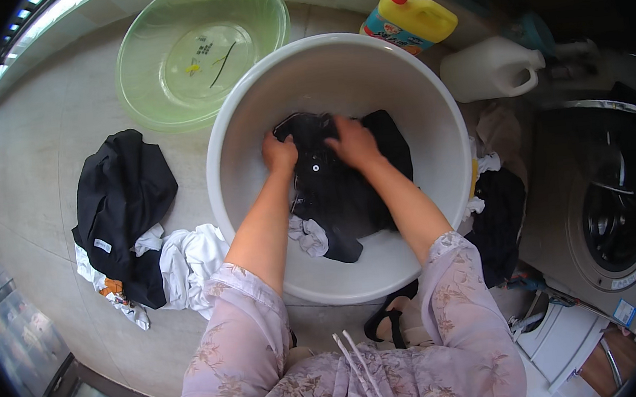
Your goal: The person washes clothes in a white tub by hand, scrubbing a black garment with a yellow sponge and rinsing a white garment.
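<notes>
A large white plastic basin (437, 199) stands on the floor before me. Inside it lies a wet black garment (331, 191) with a small white button or snap. My left hand (280, 153) grips the garment's upper left edge, thumb on top. My right hand (354, 141) rests on its upper right part, fingers bent and slightly blurred; whether they pinch the cloth I cannot tell. A dark fold of cloth lies to the right of that hand. Near the garment's lower end, a bunched white piece of cloth (311, 239) shows against the basin's bottom.
A green translucent basin (133, 61) stands at the upper left. Dark clothes (122, 198) and white clothes (187, 261) lie left. Beyond the white basin are a yellow pump bottle (416, 20) and a white jug (482, 70). More black clothing (498, 217) and a front-loading washing machine (556, 200) are right.
</notes>
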Demonstrator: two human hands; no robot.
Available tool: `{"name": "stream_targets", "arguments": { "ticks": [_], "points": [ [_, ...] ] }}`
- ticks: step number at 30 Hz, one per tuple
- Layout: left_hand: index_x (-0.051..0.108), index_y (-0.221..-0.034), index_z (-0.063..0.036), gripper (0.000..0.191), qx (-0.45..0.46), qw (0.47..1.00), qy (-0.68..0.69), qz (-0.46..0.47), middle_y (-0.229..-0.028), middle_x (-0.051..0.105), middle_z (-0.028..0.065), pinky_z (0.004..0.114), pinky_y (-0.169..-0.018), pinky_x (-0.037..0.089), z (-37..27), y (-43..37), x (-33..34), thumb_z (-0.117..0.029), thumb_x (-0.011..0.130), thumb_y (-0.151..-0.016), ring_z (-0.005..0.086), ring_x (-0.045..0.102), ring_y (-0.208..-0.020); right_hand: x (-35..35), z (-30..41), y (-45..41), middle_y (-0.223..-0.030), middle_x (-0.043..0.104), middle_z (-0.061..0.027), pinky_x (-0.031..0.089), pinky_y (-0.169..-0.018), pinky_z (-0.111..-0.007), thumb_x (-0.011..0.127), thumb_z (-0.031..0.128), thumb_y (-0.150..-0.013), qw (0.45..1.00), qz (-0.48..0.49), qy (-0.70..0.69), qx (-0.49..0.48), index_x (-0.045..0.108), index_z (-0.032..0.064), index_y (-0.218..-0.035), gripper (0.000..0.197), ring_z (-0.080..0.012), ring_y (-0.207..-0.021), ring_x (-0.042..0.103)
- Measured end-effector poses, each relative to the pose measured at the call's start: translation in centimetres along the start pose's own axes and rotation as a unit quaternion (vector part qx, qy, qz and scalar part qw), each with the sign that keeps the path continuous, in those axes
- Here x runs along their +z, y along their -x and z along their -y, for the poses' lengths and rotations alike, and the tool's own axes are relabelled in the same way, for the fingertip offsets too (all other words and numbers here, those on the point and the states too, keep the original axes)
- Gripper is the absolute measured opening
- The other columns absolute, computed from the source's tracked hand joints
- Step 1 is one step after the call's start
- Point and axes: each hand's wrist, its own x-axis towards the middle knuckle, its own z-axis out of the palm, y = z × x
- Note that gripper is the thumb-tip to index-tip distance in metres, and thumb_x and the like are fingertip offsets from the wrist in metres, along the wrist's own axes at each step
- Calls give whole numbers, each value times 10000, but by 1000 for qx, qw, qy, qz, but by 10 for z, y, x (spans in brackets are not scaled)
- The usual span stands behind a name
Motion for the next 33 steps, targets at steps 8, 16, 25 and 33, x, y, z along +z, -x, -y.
{"name": "stream_targets", "arguments": {
  "ticks": [8, 16, 25, 33],
  "points": [
    [486, -1195, -62, 455, -259, 857, 416, 161, -1101, 563, 115, 350, -852, 428, -42, 13, 9, -281, 610, -816, 263, 543, -989, -16, 20, 10, -1072, 575, -208, 448, -840, -373, 650, 171, -688, 962, -80, -247, 81, 427, 115, -1234, 592, -358, -1008, 557],
    [526, -1178, -32, 355, -172, 835, 463, 243, -1143, 537, 116, 312, -874, 425, -38, 37, 24, -29, 497, -824, 227, 531, -998, -6, 28, -18, -853, 614, -208, 465, -695, -474, 552, 340, -803, 988, -101, -84, 84, 575, 113, -969, 282, -406, -805, 581],
    [506, -1233, -37, 487, -225, 850, 445, 169, -1234, 494, 171, 306, -928, 373, -37, 34, 12, 42, 569, -757, 228, 475, -1121, 8, -44, 29, -849, 612, -237, 457, -721, -498, 502, 358, -851, 965, -102, 7, 241, 501, 38, -965, 339, -435, -822, 578],
    [516, -1232, -74, 431, -163, 899, 373, 162, -1079, 597, 116, 290, -764, 459, 8, 20, 10, -81, 587, -807, 198, 576, -932, -19, -58, 19, -976, 582, -254, 425, -775, -469, 516, 353, -852, 954, -144, -227, 134, 513, -2, -998, 384, -437, -946, 532]
  ]
}}
